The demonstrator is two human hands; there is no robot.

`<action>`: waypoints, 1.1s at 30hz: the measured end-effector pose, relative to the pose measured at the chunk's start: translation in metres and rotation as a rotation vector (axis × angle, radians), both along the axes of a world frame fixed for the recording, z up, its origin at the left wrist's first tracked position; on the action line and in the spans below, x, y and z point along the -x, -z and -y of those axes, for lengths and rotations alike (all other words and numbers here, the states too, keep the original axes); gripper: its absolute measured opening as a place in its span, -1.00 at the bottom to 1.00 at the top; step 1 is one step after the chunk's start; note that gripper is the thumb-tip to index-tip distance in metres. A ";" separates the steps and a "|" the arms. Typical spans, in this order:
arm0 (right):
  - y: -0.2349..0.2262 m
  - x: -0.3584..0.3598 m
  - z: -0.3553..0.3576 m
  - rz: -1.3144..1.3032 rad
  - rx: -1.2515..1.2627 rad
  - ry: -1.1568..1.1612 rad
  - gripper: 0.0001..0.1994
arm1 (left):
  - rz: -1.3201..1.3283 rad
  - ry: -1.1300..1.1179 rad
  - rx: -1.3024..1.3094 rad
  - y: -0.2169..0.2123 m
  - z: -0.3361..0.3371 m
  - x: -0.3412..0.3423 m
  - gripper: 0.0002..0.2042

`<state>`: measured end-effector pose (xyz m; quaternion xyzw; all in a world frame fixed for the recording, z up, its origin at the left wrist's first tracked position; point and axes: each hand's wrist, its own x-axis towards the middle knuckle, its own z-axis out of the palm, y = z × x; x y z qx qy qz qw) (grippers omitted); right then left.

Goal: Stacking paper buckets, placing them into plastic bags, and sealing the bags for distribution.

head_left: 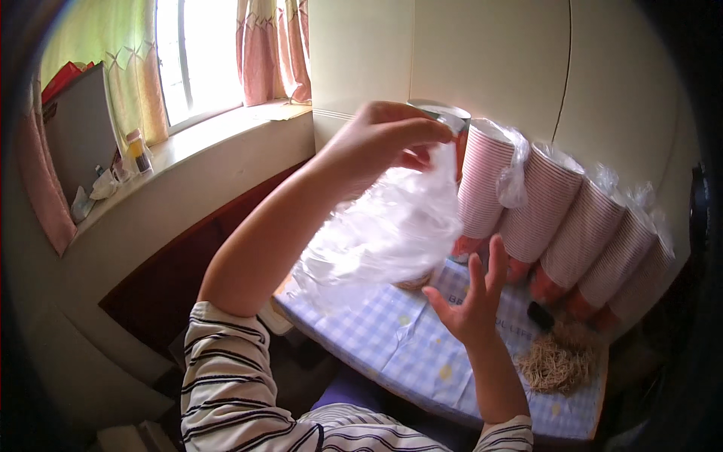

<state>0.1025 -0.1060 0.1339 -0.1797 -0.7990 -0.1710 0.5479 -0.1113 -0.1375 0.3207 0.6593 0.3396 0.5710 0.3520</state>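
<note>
My left hand (399, 139) is raised in front of the wall, its thumb and fingers pinched on a thin white plastic bag (376, 233). The bag hangs crumpled and slightly blurred over the table's far left part. Lower and to the right, my right hand (474, 301) is open, fingers spread and pointing up, apart from the bag and holding nothing. Partly hidden behind the bag is a small round brown thing (414, 282) on the blue-checked tablecloth (392, 339).
Several tall stacks of paper cups (550, 203) in clear plastic sleeves lean along the wall. A cylindrical container (459, 120) stands behind my left hand. A tangled brown, stringy heap (557, 365) lies at the table's right, near a small black object (540, 315). Bottles (138, 153) stand on the windowsill.
</note>
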 end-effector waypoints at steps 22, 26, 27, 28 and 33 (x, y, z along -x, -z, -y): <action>0.001 -0.087 0.004 -0.320 0.584 0.070 -0.90 | 0.471 0.140 0.556 0.288 0.068 -0.040 -0.53; 0.007 -0.125 -0.008 -0.366 0.714 0.069 -0.90 | 0.688 0.208 0.569 0.293 0.062 -0.026 -0.85; 0.006 -0.132 -0.008 -0.491 0.953 -0.036 -0.87 | 0.718 0.189 0.575 0.291 0.064 -0.022 -0.84; 0.009 -0.138 -0.012 -0.529 1.012 -0.087 -0.86 | 0.747 0.170 0.582 0.289 0.065 -0.019 -0.84; 0.050 -0.182 -0.041 -0.563 1.207 -0.186 -0.85 | 0.829 0.139 0.684 0.283 0.065 -0.026 -0.84</action>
